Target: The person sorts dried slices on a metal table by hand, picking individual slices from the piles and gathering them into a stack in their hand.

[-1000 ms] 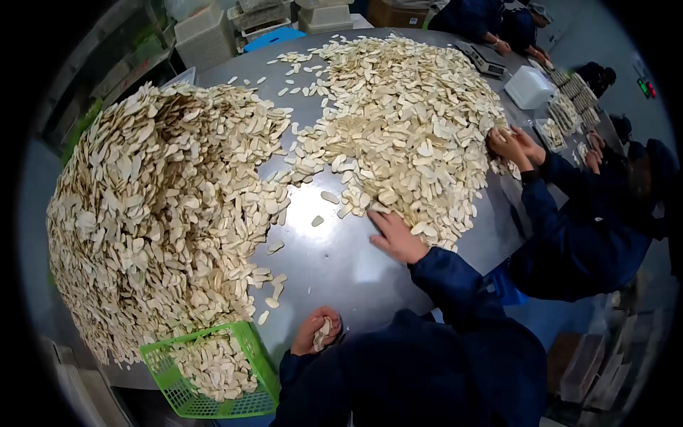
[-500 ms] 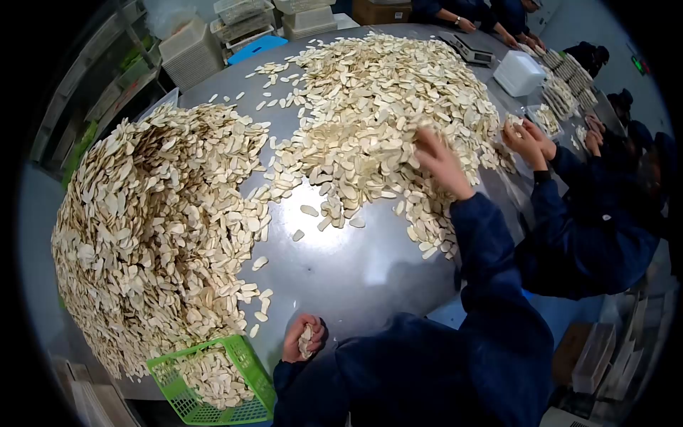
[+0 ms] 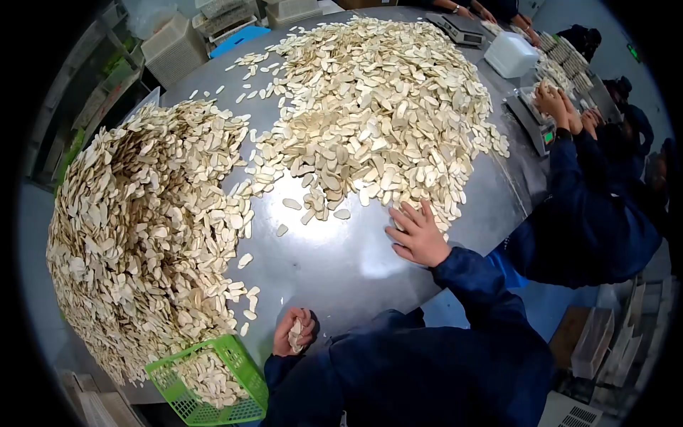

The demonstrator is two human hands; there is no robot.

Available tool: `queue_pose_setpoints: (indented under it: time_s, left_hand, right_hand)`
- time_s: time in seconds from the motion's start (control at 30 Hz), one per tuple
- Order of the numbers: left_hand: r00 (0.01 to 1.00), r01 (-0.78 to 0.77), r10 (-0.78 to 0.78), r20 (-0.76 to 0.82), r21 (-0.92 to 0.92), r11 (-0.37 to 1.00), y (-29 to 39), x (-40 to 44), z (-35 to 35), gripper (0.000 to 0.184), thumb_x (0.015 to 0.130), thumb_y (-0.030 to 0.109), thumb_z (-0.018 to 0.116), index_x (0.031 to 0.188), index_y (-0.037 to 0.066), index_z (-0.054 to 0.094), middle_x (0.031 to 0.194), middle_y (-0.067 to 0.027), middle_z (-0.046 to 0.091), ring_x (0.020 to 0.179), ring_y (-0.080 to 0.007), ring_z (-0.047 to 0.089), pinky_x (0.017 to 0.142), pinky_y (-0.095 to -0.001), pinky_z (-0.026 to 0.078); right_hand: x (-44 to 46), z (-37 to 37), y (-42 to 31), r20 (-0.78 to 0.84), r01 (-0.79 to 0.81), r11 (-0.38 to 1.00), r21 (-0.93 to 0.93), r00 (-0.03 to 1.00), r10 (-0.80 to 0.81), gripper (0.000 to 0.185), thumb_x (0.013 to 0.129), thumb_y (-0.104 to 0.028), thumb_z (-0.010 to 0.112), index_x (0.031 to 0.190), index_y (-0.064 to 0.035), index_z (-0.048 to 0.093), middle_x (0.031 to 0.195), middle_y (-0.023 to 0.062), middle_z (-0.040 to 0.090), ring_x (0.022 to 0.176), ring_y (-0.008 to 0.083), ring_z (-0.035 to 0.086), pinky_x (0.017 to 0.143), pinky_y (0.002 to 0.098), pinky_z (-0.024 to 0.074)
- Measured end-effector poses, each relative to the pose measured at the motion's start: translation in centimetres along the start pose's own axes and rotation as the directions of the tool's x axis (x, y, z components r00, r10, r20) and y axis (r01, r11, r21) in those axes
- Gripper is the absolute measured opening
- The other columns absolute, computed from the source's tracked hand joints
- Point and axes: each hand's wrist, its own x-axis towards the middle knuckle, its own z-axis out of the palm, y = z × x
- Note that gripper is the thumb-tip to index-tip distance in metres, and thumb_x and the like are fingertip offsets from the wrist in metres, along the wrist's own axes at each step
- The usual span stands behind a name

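My left hand (image 3: 294, 331) is closed around a few pale dried slices (image 3: 295, 336), low over the near edge of the metal table (image 3: 320, 274). My right hand (image 3: 420, 233) has its fingers spread, at the near edge of the large slice pile (image 3: 384, 114); the fingertips reach over the closest slices, and I cannot tell whether they touch. To the left rises a second, taller heap of slices (image 3: 149, 235). A green plastic basket (image 3: 245, 373) with slices in it stands tilted beside my left sleeve.
On the right, a co-worker's hands (image 3: 558, 107) are above a digital scale (image 3: 533, 124). Beyond are a white box (image 3: 511, 55), another scale (image 3: 459, 28) and packed slices (image 3: 565, 60). Stacked white trays (image 3: 174, 50) and a blue lid (image 3: 240, 40) sit at the far left.
My right hand has come back from the middle of the large pile to its near edge, fingers now spread. My left hand keeps its slices. The co-worker's hands moved away over the scale.
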Motion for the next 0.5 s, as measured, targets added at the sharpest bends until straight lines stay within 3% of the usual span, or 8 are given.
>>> queue_pose_setpoints:
  time_s: [0.1,0.2,0.27,0.37,0.5]
  left_hand:
    - [1.0,0.016,-0.017,0.011,0.022,1.0,0.0,0.2,0.0,0.022,0.098,0.025,0.045,0.104,0.005,0.048,0.09,-0.0063,0.04,0.071,-0.0137,0.039,0.046,-0.0176,0.034]
    - [1.0,0.001,-0.001,0.012,0.033,0.999,-0.1,0.4,0.2,0.022,0.097,0.026,0.047,0.105,0.005,0.049,0.09,-0.0063,0.04,0.072,-0.0137,0.039,0.046,-0.0176,0.034]
    - [1.0,-0.004,0.004,0.005,0.026,1.0,-0.2,0.3,0.1,0.022,0.096,0.026,0.048,0.105,0.005,0.049,0.091,-0.0065,0.04,0.072,-0.0136,0.039,0.047,-0.0176,0.034]
    - [1.0,0.002,-0.002,-0.003,0.014,1.0,-0.3,0.3,-0.1,0.021,0.096,0.025,0.049,0.105,0.006,0.049,0.092,-0.007,0.04,0.072,-0.0136,0.039,0.047,-0.0176,0.034]
    - [1.0,0.002,-0.002,0.009,0.014,1.0,0.1,0.3,0.5,0.02,0.095,0.024,0.05,0.105,0.007,0.049,0.093,-0.008,0.04,0.072,-0.0139,0.039,0.047,-0.0178,0.034]
  right_hand:
    - [-0.5,1.9,3.2,-0.103,-0.089,0.991,-0.098,0.992,0.079,0.036,0.074,-0.027,0.068,0.107,-0.015,0.06,0.137,0.008,0.046,0.13,0.0328,0.037,0.106,0.0622,0.0207]
    - [-0.6,1.3,7.9,-0.105,-0.189,0.952,-0.241,0.98,0.168,0.032,0.073,-0.023,0.067,0.103,-0.0147,0.061,0.141,0.0088,0.042,0.132,0.034,0.035,0.106,0.0622,0.0211]
    - [-1.1,0.0,10.8,-0.085,-0.243,0.943,-0.229,0.97,0.229,0.028,0.073,-0.02,0.067,0.1,-0.0141,0.061,0.143,0.0088,0.041,0.132,0.034,0.034,0.107,0.0597,0.0216]
    - [-2.2,-1.1,14.5,-0.193,-0.355,0.899,-0.258,0.93,0.312,0.01,0.071,-0.015,0.066,0.078,-0.0097,0.06,0.143,0.0091,0.042,0.135,0.035,0.031,0.109,0.0567,0.0206]
    - [-2.7,-2.4,16.0,-0.324,-0.58,0.764,-0.283,0.808,0.493,0.018,0.077,-0.018,0.063,0.093,-0.012,0.068,0.139,0.0108,0.045,0.133,0.0381,0.032,0.109,0.0575,0.0165]
